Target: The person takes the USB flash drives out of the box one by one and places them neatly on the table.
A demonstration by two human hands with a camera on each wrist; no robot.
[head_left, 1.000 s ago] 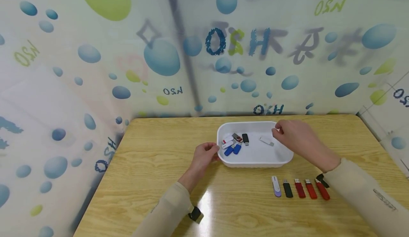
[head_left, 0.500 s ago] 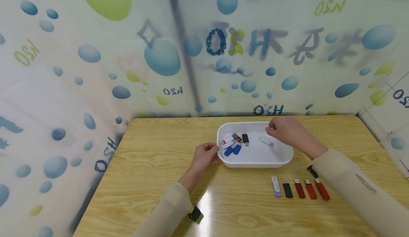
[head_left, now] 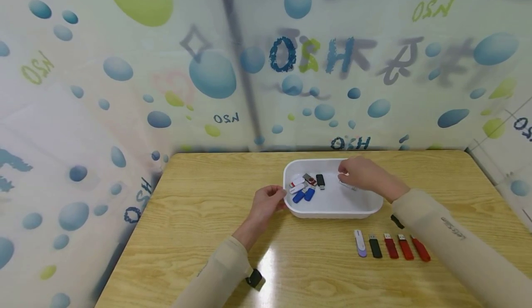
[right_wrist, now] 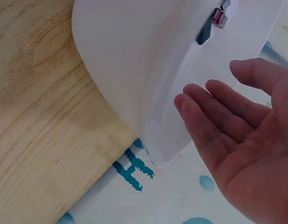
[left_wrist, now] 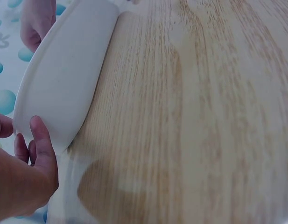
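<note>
A white plastic tray sits near the back of the table with several USB sticks in it. My left hand holds its left end; in the left wrist view the thumb is at the rim and the fingers lie against the outer wall. My right hand hovers over the tray's right half, partly covering a white USB stick. In the right wrist view, thumb and fingers are apart with nothing between them. A black USB stick and two blue ones, one a blue USB stick, lie toward the left.
In front of the tray, several USB sticks stand in a row: a white-and-purple one, a black one, and red ones such as a red USB stick. My right sleeve partly overlaps the row's end. A patterned curtain hangs behind the table.
My right hand has moved left over the tray, from its right rim to above the white USB stick. My left hand has stayed at the tray's left end.
</note>
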